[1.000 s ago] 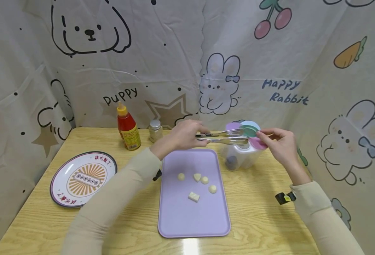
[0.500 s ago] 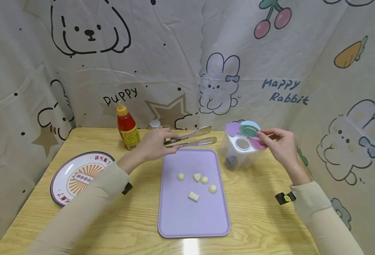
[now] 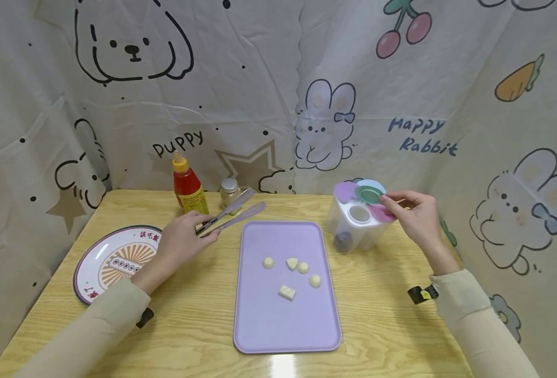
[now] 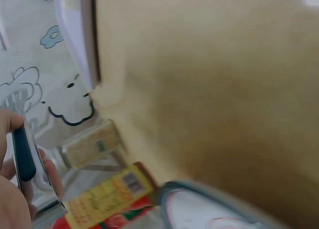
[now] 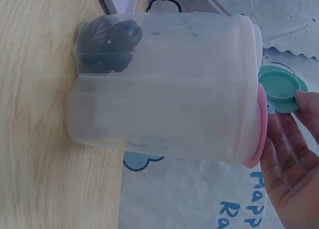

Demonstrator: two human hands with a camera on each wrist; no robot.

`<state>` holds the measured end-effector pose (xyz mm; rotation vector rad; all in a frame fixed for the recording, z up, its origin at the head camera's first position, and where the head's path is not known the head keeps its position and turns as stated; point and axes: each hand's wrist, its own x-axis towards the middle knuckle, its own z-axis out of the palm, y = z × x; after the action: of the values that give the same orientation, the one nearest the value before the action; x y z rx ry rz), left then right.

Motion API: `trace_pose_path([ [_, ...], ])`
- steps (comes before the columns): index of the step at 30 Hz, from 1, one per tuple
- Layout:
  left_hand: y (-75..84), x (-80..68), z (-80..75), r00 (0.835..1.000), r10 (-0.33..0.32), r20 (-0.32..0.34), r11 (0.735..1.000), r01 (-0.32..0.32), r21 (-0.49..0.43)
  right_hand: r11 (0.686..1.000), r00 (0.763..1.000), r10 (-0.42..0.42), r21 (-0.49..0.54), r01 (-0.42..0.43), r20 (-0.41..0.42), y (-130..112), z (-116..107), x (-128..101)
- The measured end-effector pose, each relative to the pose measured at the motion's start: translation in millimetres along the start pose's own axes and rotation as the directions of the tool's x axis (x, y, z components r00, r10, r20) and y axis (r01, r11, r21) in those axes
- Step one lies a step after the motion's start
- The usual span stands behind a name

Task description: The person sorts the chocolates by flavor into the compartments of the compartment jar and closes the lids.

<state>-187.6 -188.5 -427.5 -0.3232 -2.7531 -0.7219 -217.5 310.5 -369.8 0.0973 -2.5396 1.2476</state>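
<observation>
My left hand (image 3: 180, 242) holds a pair of clear-tipped tongs (image 3: 249, 211), their arms spread with nothing between them. It hovers between the white plate (image 3: 85, 265) and the lilac tray (image 3: 288, 333). On that tray lie several small cream-white moulded pieces (image 3: 287, 292). With thumb and forefinger, my right hand (image 3: 418, 220) pinches the raised green lid (image 3: 369, 195) of a translucent storage container (image 5: 164, 114). The round opening (image 3: 359, 213) under that lid is uncovered. Several dark round pieces (image 5: 109, 44) sit at the container's bottom.
Behind my left hand stands a red sauce bottle (image 3: 187, 185) with a yellow cap. A small glass jar (image 3: 229, 191) with a metal lid is to its right, close behind the tongs. A printed curtain (image 3: 259, 79) hangs along the wooden table's back and sides.
My left hand has carried the tongs left, from over the container's opening, past the tray's far end, to near the bottle and plate. The right hand stays on the green lid.
</observation>
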Motion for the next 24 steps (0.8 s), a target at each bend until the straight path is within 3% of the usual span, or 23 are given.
trace_pose_path([
  [13, -27.1, -48.7, 6.3, 0.988, -0.142, -0.054, 0.99, 0.143, 0.017, 1.0, 1.0, -0.012, -0.006, 0.012, 0.007, -1.8, -0.2, -1.8],
  [24, -32.0, -63.1, 17.7, 0.99, -0.135, -0.041, 0.988, 0.137, 0.067, 1.0, 1.0, -0.012, -0.007, 0.012, 0.005, -2.3, 0.6, -1.4],
])
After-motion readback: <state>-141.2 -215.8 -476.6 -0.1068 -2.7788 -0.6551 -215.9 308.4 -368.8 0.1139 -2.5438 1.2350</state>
